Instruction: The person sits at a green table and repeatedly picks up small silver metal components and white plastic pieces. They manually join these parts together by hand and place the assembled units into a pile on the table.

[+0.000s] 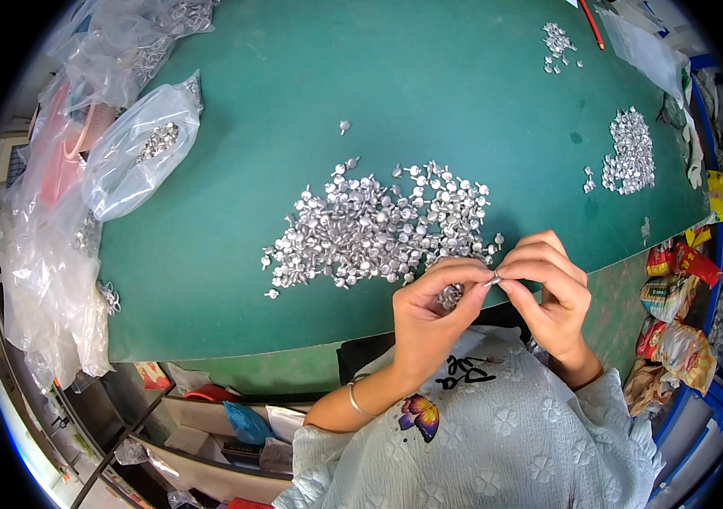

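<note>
Though small, metal piece point(494, 277) between both hands point(431, 316) point(555, 297).

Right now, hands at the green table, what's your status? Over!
Left hand and right hand: fingertips meeting at small metal piece. Metal pile close beyond. Plastic bag off left, out of the way.

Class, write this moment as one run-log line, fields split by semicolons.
left hand: pinching small silvery piece; right hand: pinching same piece; silvery pile: on green tabletop, beyond hands; clear bag: tabletop's left side
</note>
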The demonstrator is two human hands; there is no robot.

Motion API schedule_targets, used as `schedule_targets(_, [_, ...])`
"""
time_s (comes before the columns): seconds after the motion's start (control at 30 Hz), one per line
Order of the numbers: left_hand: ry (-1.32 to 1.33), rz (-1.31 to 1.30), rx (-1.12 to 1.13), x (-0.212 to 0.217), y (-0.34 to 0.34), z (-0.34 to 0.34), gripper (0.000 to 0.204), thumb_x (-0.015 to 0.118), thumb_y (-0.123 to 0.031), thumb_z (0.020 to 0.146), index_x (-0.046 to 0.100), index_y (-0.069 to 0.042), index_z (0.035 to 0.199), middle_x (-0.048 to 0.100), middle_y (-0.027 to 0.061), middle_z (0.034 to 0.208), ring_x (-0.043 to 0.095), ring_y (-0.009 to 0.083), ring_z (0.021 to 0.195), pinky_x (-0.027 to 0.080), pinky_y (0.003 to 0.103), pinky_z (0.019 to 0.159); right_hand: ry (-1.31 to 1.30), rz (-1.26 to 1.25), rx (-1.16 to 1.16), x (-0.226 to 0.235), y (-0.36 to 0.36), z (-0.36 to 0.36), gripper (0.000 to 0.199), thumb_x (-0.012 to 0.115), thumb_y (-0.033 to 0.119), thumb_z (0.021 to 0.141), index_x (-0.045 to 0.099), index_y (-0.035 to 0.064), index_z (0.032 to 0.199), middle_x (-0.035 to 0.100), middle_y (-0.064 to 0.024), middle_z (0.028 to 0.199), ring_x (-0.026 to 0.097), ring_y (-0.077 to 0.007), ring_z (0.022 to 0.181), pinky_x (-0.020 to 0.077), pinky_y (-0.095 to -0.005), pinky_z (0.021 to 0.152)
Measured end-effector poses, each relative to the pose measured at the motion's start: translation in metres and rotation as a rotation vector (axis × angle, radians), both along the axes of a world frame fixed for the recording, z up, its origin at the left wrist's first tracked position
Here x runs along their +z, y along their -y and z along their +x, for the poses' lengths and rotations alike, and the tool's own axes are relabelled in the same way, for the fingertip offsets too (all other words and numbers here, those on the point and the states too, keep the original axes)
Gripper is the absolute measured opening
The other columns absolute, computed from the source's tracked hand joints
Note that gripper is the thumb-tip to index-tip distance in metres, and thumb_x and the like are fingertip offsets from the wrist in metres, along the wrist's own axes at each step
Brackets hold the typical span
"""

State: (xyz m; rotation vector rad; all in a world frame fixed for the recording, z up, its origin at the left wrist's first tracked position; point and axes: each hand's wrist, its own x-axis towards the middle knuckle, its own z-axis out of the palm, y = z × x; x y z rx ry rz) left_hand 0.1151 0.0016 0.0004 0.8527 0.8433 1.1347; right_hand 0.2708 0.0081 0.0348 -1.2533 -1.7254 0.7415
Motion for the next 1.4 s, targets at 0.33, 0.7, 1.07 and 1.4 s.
schedule_targets(0.33, [0.058, -0.126, -0.038, 0.002, -0.001, -0.001, 0.02, 0.062, 0.01, 0.079, 0.065, 0.002, 0.097, 0.061, 0.0076, 0.101, 0.054, 0.0077, 0.078, 0.044, 0.02, 0.069, 0.168, 0.265, 0.018, -0.003, 0.0, 0.0, 0.018, 0.072, -0.003, 0.064, 0.066, 0.001, 0.081, 0.063, -0.008, 0.083, 0.056, -0.0239, 0.075, 0.0414, -0.0335, 0.067])
schedule_targets(0.7, [0.024, -0.113, -0.052, 0.01, -0.003, -0.002, 0.024, 0.063, 0.009, 0.076, 0.063, 0.003, 0.099, 0.06, 0.0086, 0.103, 0.05, 0.0079, 0.077, 0.043, 0.02, 0.069, 0.027, 0.068, 0.0, 0.001, -0.001, 0.0, 0.021, 0.075, -0.001, 0.064, 0.066, -0.002, 0.083, 0.063, -0.0104, 0.081, 0.056, -0.0251, 0.075, 0.0443, -0.0327, 0.066])
schedule_targets(1.07, [0.28, -0.295, -0.132, 0.001, -0.002, -0.002, 0.02, 0.062, 0.004, 0.082, 0.064, 0.0, 0.101, 0.061, 0.0055, 0.104, 0.053, 0.0062, 0.083, 0.044, 0.019, 0.069, 0.112, 0.129, -0.045, 0.004, 0.001, -0.001, 0.023, 0.077, 0.006, 0.061, 0.067, 0.0014, 0.08, 0.061, -0.0063, 0.078, 0.054, -0.0232, 0.073, 0.0395, -0.0331, 0.066])
schedule_targets(1.4, [0.327, -0.287, -0.143, -0.001, -0.005, -0.002, 0.021, 0.063, 0.003, 0.082, 0.064, -0.001, 0.103, 0.063, 0.0032, 0.102, 0.054, 0.0043, 0.084, 0.043, 0.017, 0.068, 0.131, 0.12, -0.041, 0.006, 0.0, -0.001, 0.02, 0.076, 0.002, 0.062, 0.067, 0.0016, 0.08, 0.06, -0.0057, 0.079, 0.053, -0.0234, 0.075, 0.0393, -0.0334, 0.067])
